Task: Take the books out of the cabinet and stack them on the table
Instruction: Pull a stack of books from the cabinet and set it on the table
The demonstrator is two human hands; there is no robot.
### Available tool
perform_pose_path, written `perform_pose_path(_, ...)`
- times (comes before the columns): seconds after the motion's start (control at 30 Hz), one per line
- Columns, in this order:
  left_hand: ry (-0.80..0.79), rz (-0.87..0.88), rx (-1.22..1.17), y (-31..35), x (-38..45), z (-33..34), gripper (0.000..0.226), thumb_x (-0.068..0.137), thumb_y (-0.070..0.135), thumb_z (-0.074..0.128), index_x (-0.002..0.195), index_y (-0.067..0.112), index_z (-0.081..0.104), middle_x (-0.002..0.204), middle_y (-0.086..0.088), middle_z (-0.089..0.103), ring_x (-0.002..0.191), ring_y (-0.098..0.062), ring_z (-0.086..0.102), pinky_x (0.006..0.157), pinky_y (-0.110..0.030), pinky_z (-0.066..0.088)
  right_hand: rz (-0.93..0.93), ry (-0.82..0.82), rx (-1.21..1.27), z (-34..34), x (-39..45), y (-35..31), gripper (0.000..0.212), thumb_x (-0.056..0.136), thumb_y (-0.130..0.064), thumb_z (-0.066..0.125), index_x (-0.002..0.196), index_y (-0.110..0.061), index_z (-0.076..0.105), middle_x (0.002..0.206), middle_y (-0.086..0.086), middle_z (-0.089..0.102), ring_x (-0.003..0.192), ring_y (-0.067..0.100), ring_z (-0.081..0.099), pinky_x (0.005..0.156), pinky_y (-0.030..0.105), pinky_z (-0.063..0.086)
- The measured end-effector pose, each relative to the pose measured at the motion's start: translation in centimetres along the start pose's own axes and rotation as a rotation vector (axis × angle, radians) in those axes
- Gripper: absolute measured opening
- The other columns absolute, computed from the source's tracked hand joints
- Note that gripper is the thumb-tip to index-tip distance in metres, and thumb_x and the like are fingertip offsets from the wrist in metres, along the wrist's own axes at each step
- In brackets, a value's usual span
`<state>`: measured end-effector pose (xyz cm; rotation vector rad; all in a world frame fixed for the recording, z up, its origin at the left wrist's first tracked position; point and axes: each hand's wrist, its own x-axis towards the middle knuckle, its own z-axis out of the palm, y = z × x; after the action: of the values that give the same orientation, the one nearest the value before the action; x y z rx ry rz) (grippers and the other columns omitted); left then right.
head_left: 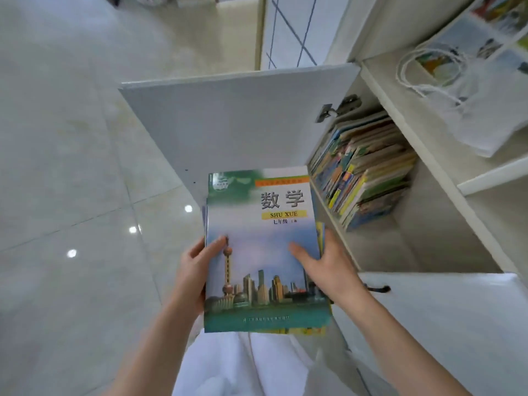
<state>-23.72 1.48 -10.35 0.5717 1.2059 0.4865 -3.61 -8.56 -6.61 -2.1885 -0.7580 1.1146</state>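
I hold a small stack of books [263, 252] flat in front of me; the top one has a city skyline cover with "SHU XUE" on it. My left hand [194, 270] grips the stack's left edge, thumb on the cover. On the right edge my right hand [323, 267] grips the stack with its thumb on top. Several more colourful books [363, 172] stand packed in a row inside the open white cabinet [428, 224], to the right of the held stack. No table is in view.
The cabinet's open door [228, 121] stands just behind the held stack. A closed door with a dark handle [377, 288] is at the lower right. A white paper bag with cord handles [468, 90] lies on the shelf above. Glossy tiled floor [71, 167] spreads to the left.
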Motion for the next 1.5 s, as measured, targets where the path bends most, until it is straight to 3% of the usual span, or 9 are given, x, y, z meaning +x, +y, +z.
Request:
perform_pose_path(0.1,0.062,0.086,0.011,-0.4,-2.7,-2.9,0.023,0.087,0.022,0.065,0.104,0.007,0.057,0.076,-0.003,0.072,0.064,-0.022,0.07,0.053,-0.03,0.056,-0.072,0.015,0.009,3.4,-3.1,-1.1,0.075,0.085,-0.048,0.064,0.145,-0.034,0.02,0.142,-0.012,0.042,0.132,0.011,0.042,0.101,0.028,0.04)
perform_pose_path(0.2,0.124,0.149,0.029,-0.4,-5.4,-6.0,0.02,0.091,0.022,0.062,0.111,0.02,0.059,0.095,-0.008,0.074,0.074,-0.024,0.073,0.058,-0.032,0.058,-0.187,-0.04,0.013,6.5,-5.3,-2.3,0.086,0.089,-0.042,0.061,0.149,-0.046,0.0,0.144,-0.022,0.032,0.131,0.001,0.036,0.106,0.026,0.037)
perform_pose_path(0.47,0.298,0.366,-0.001,-1.9,-12.9,-17.3,0.067,0.092,0.02,0.062,0.136,0.058,0.029,0.111,-0.011,0.067,0.094,-0.031,0.07,0.078,-0.049,0.059,-0.201,-0.237,-0.067,15.6,-10.4,-5.5,0.066,0.089,-0.036,0.065,0.144,-0.025,0.03,0.121,-0.008,0.062,0.106,0.011,0.065,0.083,0.03,0.059)
perform_pose_path(0.6,0.427,0.405,-0.053,-3.8,-18.1,-24.9,0.062,0.094,0.02,0.059,0.135,0.058,0.033,0.12,-0.006,0.064,0.096,-0.027,0.07,0.08,-0.048,0.059,-0.255,-0.381,-0.094,22.3,-14.8,-8.0,0.068,0.089,-0.033,0.066,0.147,-0.029,0.029,0.124,-0.009,0.061,0.099,0.004,0.066,0.077,0.022,0.059)
perform_pose_path(0.87,0.685,0.475,-0.246,-7.8,-28.2,-38.9,0.061,0.096,0.015,0.056,0.134,0.059,0.037,0.126,0.007,0.064,0.108,-0.022,0.066,0.091,-0.05,0.054,-0.385,-0.66,-0.209,36.8,-23.5,-11.8,0.072,0.084,-0.041,0.069,0.137,-0.059,0.026,0.118,-0.015,0.065,0.093,0.008,0.07,0.085,0.039,0.059)
perform_pose_path(1.0,0.862,0.485,-0.368,-10.2,-31.8,-43.6,0.063,0.097,0.016,0.055,0.144,0.049,0.031,0.125,0.007,0.064,0.104,-0.015,0.068,0.087,-0.042,0.057,-0.5,-0.804,-0.315,43.3,-26.9,-14.3,0.074,0.086,-0.038,0.068,0.147,-0.044,0.025,0.116,-0.011,0.065,0.09,0.007,0.07,0.082,0.037,0.06)
perform_pose_path(1.23,1.163,0.466,-0.573,-12.2,-35.4,-50.3,0.058,0.098,0.021,0.054,0.146,0.04,0.029,0.121,0.009,0.063,0.098,-0.008,0.068,0.088,-0.038,0.057,-0.719,-0.97,-0.61,54.6,-31.7,-18.8,0.071,0.09,-0.046,0.059,0.149,-0.042,0.02,0.111,-0.012,0.062,0.08,-0.01,0.058,0.054,0.003,0.043)
perform_pose_path(1.4,1.351,0.474,-0.643,-10.5,-36.5,-56.6,0.041,0.1,0.017,0.047,0.135,0.036,0.037,0.105,0.011,0.062,0.088,0.003,0.065,0.069,-0.016,0.054,-0.89,-1.028,-0.768,64.2,-34.3,-21.8,0.079,0.083,-0.067,0.049,0.147,-0.049,0.006,0.108,-0.002,0.062,0.092,0.015,0.063,0.078,0.035,0.055)
perform_pose_path(1.5,1.464,0.453,-0.686,-9.7,-37.4,-60.2,0.038,0.1,0.017,0.046,0.134,0.032,0.038,0.102,0.004,0.063,0.091,-0.009,0.065,0.076,-0.023,0.053,-1.028,-1.059,-0.851,69.4,-36.4,-24.1,0.081,0.084,-0.069,0.044,0.149,-0.044,0.002,0.105,0.003,0.059,0.096,0.023,0.057,0.081,0.037,0.048)
